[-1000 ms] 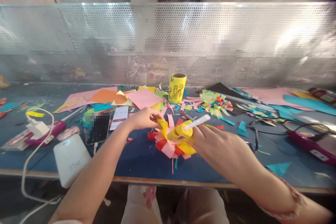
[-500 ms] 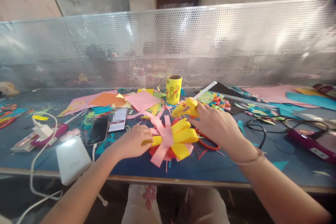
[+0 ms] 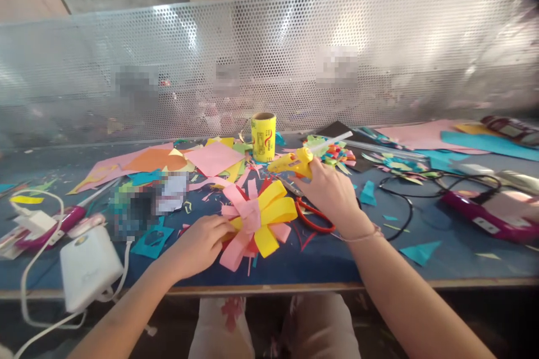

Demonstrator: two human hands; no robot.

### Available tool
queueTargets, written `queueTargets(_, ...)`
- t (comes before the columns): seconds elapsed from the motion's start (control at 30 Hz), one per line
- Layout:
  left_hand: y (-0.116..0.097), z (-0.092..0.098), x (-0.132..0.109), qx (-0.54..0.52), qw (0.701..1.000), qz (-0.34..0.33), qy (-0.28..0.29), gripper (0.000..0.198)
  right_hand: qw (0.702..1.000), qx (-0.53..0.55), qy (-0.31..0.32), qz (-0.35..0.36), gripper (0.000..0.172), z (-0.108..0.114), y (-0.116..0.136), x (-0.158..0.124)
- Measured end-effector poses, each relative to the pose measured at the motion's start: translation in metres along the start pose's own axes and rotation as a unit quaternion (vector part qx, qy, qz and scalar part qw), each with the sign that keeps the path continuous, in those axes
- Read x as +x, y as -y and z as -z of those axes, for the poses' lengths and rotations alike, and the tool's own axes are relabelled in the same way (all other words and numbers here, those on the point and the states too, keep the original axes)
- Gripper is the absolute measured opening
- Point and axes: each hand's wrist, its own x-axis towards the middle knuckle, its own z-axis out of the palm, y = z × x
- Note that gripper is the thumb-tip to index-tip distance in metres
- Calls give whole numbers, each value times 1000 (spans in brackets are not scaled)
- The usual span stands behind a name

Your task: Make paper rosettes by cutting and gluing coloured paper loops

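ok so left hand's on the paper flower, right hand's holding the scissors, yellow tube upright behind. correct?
Not quite: the right hand holds the glue gun, not the scissors, per the head view. Left hand on the paper flower and yellow tube upright behind: both right.

Apparently a craft workshop: coloured paper [image 3: 214, 158], red-handled scissors [image 3: 318, 229] and a glue gun [image 3: 295, 164] at a bench [image 3: 328, 271].
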Motion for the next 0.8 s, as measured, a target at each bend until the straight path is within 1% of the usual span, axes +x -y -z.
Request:
queueTargets(0.13, -4, 8, 6, 17, 999, -10, 36, 37, 1000, 5, -2, 1, 49, 2, -2, -4)
queueTargets(0.2, -7, 15, 11, 19, 998, -7, 57, 35, 1000, 15, -6, 1, 50, 3, -4, -6)
queueTargets(0.27, -12, 25, 17, 18, 998, 2, 64, 34, 1000, 25, -8, -7, 51, 6, -6, -7)
queueTargets(0.33, -21, 34, 21, 17, 999, 13, 44, 31, 999, 35, -14, -19, 50, 9, -9, -7)
queueTargets(0.43, -44, 41, 28, 33, 999, 9, -13, 21, 998, 43, -28, -37, 49, 19, -14, -11)
queueTargets(0.5, -61, 39, 34, 56, 998, 1, -35, 21, 997, 44, -34, -48, 51, 30, -19, -19)
queueTargets(0.63, -87, 24, 47, 82, 996, 28, -11, 37, 997, 35, -55, -48, 46, 50, -28, -50)
queueTargets(0.7, -93, 18, 51, 90, 994, 62, -9, 34, 997, 25, -67, -40, 42, 57, -32, -68)
queueTargets(0.8, -98, 15, 51, 89, 989, 112, -19, 22, 997, 16, -71, -33, 34, 61, -33, -89)
